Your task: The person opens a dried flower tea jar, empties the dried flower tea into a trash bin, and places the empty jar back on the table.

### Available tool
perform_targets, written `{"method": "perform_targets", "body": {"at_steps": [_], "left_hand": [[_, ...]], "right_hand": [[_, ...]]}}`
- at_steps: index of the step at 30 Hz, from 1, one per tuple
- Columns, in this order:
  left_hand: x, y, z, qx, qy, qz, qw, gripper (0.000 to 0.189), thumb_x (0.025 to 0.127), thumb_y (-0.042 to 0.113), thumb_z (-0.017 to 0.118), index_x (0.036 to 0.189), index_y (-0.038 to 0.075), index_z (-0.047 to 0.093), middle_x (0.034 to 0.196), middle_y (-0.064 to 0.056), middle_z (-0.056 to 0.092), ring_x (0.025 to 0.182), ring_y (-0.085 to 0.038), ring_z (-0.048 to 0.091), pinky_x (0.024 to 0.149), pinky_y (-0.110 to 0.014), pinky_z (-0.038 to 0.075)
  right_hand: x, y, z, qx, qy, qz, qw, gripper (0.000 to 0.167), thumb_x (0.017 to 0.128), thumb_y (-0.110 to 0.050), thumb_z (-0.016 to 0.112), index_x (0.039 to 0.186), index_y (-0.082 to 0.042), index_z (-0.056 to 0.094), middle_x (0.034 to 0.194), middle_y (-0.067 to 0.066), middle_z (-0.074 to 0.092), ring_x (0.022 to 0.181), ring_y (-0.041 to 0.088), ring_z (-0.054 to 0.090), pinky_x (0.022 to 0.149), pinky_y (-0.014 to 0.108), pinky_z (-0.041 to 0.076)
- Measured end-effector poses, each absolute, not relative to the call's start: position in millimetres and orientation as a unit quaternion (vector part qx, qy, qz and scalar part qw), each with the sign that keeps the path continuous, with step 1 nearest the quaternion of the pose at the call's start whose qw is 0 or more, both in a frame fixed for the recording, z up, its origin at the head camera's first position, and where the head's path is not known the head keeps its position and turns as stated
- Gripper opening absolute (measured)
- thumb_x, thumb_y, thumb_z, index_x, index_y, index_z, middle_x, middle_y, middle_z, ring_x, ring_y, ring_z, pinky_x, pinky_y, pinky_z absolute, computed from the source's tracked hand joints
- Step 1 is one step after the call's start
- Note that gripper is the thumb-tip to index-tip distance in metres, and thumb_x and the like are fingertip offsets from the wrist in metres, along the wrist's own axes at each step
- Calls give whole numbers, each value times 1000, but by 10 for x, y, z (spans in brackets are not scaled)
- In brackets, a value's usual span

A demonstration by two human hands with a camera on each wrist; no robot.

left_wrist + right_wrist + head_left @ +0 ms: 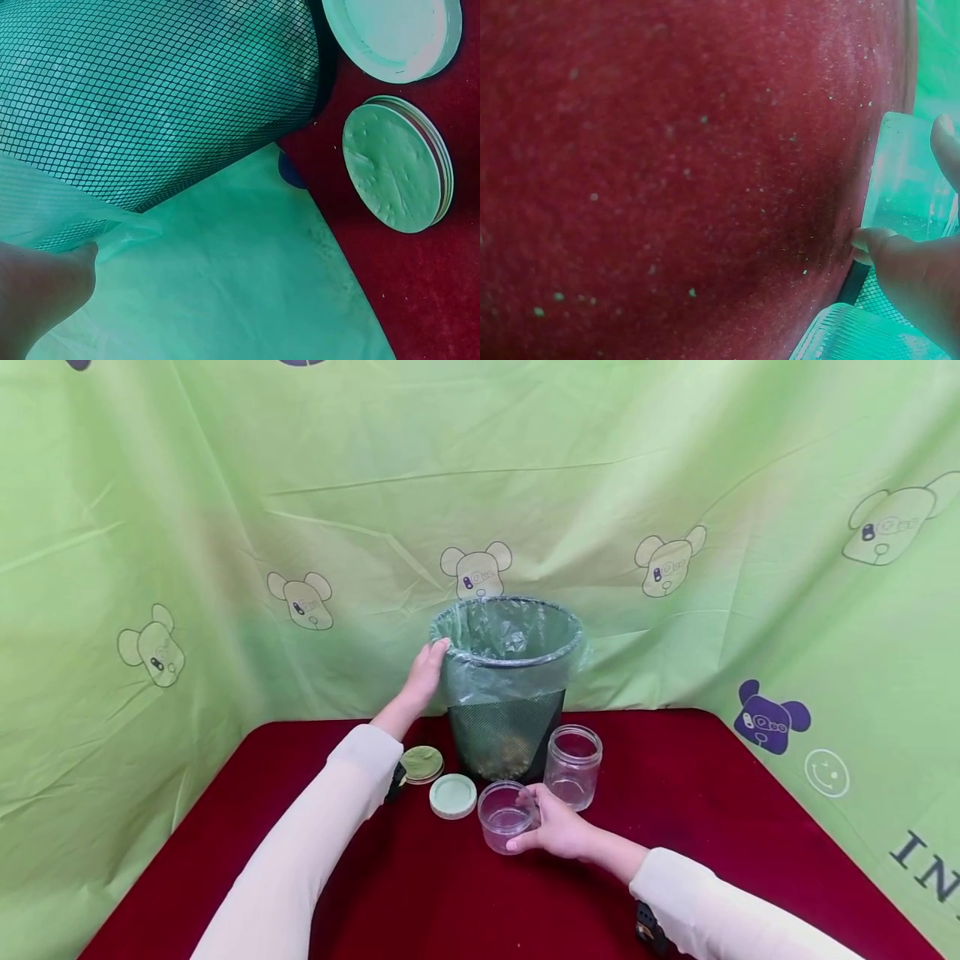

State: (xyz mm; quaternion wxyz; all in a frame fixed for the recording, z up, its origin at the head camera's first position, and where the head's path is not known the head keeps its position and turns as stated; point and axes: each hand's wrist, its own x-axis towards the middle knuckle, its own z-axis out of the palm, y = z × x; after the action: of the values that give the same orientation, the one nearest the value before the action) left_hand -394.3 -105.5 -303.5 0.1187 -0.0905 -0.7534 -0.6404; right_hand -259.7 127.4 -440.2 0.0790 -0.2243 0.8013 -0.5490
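A black mesh trash bin stands at the back of the red table, lined with a translucent plastic bag. My left hand grips the bin's rim on its left side, over the bag; the left wrist view shows part of that hand against the bag. In front of the bin my right hand holds a short clear jar, lidless, between thumb and fingers. The right wrist view has the same jar low over the table, with fingers on its side.
A taller clear jar, without a lid, stands right of the bin. Left of the short jar lie a pale green lid and a gold-green lid. Crumbs dot the red cloth. A green curtain hangs behind.
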Motion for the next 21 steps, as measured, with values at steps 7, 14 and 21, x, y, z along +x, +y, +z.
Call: {"method": "perform_targets", "body": {"at_steps": [7, 14, 21], "left_hand": [[-3943, -1055, -3040, -98, -751, -641, 125, 59, 97, 41, 42, 137, -2, 46, 141, -19, 44, 131, -28, 39, 109, -40, 28], [-3950, -1057, -3051, -95, -749, -643, 132, 58, 95, 40, 42, 133, -3, 49, 137, -19, 47, 125, -27, 41, 107, -39, 30], [-3958, -1041, -3061, -92, -741, -652, 129, 60, 93, 44, 44, 133, 0, 50, 138, -17, 48, 127, -25, 41, 109, -38, 29]], "right_hand": [[-2604, 1274, -4421, -227, 814, -529, 70, 66, 72, -1, 84, 120, 12, 39, 127, 30, 50, 126, 44, 44, 99, 48, 42], [-2589, 1263, -4406, -235, 811, -532, 71, 68, 73, -1, 83, 121, 14, 38, 130, 34, 48, 127, 47, 41, 101, 52, 39], [-2582, 1268, -4400, -234, 812, -530, 71, 81, 71, -2, 85, 131, 16, 33, 134, 36, 44, 127, 47, 42, 101, 52, 38]]}}
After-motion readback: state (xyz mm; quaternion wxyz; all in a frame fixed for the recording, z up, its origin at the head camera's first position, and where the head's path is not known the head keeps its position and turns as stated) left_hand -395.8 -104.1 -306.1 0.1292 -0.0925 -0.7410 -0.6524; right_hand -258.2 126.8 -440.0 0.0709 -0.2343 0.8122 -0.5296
